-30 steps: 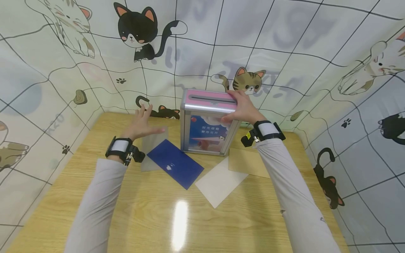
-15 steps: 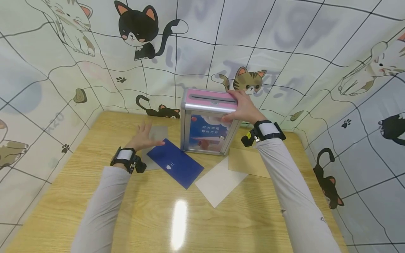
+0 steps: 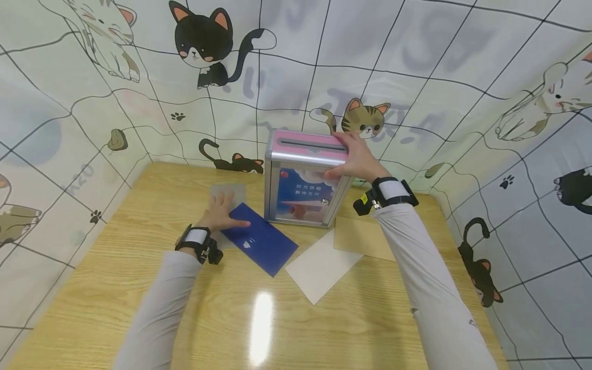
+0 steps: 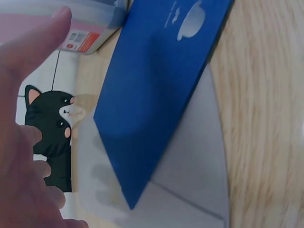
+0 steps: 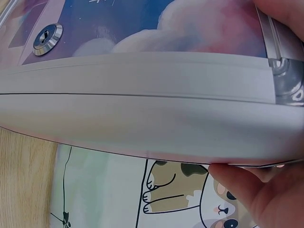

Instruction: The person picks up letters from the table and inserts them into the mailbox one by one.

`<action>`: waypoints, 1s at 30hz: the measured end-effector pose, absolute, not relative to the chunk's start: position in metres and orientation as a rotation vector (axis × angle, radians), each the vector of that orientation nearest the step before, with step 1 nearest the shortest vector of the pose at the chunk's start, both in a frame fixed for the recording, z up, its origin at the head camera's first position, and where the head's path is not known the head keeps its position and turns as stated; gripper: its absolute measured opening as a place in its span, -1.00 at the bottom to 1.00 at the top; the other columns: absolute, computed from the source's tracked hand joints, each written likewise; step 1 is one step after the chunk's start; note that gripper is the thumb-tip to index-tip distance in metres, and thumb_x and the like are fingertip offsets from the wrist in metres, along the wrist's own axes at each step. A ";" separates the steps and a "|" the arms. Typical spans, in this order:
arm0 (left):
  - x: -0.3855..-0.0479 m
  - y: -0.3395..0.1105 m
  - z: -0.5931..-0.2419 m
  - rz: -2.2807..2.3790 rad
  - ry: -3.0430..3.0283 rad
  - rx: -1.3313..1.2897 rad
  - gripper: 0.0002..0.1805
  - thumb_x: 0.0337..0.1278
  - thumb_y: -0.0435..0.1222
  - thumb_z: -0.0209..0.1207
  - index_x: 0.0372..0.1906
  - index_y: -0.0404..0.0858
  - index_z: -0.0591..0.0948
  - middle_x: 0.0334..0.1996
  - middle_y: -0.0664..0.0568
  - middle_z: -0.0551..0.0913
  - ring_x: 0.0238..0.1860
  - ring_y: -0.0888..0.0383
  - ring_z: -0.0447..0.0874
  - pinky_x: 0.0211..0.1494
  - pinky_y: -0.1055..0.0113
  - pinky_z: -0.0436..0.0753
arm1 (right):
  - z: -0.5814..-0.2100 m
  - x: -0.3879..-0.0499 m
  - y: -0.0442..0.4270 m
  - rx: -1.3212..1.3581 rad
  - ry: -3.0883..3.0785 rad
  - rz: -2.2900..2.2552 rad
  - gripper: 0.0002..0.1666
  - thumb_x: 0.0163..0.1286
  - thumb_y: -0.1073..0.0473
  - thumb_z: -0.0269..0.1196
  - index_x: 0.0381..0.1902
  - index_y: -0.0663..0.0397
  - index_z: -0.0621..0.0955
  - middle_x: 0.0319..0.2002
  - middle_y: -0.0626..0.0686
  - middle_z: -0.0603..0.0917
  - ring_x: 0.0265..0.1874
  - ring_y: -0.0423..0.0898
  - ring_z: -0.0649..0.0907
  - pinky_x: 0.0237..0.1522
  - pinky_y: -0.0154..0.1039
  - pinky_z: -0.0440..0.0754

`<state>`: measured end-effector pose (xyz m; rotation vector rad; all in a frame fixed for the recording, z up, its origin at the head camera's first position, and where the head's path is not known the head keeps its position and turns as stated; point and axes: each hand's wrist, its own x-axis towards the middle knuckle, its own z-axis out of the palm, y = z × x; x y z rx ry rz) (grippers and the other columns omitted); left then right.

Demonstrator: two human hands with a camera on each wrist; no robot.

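The left hand (image 3: 219, 213), fingers spread, is descending within reach of the blue envelope (image 3: 267, 245) while the right hand (image 3: 357, 158) is gripping the box (image 3: 300, 198).

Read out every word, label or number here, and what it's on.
Likely "时光信箱": poster in the box front.
"静待花开": same poster, below.
Barcode sticker and mark by the slot: unreadable.
Print beside blue envelope's logo: too small.
Letters on backdrop: too blurred.
Yellow label on right wrist camera: too small.
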<state>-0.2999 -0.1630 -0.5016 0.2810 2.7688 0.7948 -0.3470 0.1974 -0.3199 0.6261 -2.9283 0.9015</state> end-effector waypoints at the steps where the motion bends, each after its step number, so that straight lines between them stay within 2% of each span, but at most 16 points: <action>1: -0.300 -0.161 -0.502 0.797 2.767 0.282 0.25 -0.27 0.23 0.24 0.40 -0.33 -0.16 0.36 -0.41 -0.31 0.31 -0.41 -0.46 0.15 -0.42 -0.12 | -0.320 -0.347 0.197 0.624 -2.929 0.903 0.25 -0.39 -0.02 0.51 0.34 0.01 0.21 0.17 0.16 0.26 0.05 0.08 0.27 0.04 0.08 0.34; 9: -0.301 -0.149 -0.512 0.738 2.782 0.300 0.29 -0.34 0.27 0.25 0.41 -0.31 -0.14 0.37 -0.38 -0.28 0.32 -0.40 -0.39 0.18 -0.39 -0.13 | -0.320 -0.347 0.198 0.620 -2.930 0.900 0.24 -0.38 -0.01 0.51 0.34 0.02 0.21 0.18 0.16 0.26 0.05 0.09 0.27 0.04 0.09 0.34; 16: -0.299 -0.141 -0.517 0.692 2.769 0.263 0.30 -0.38 0.26 0.27 0.42 -0.26 -0.15 0.38 -0.35 -0.30 0.34 -0.35 -0.42 0.19 -0.38 -0.14 | -0.320 -0.347 0.197 0.619 -2.926 0.903 0.24 -0.38 0.00 0.52 0.33 0.05 0.22 0.16 0.17 0.26 0.04 0.08 0.28 0.04 0.08 0.36; 30: -0.293 -0.132 -0.520 0.637 2.784 0.226 0.28 -0.41 0.21 0.33 0.41 -0.26 -0.09 0.37 -0.38 -0.22 0.33 -0.38 -0.33 0.17 -0.39 -0.04 | -0.320 -0.348 0.197 0.615 -2.923 0.898 0.23 -0.38 -0.01 0.51 0.33 0.03 0.22 0.17 0.16 0.26 0.04 0.08 0.27 0.03 0.06 0.35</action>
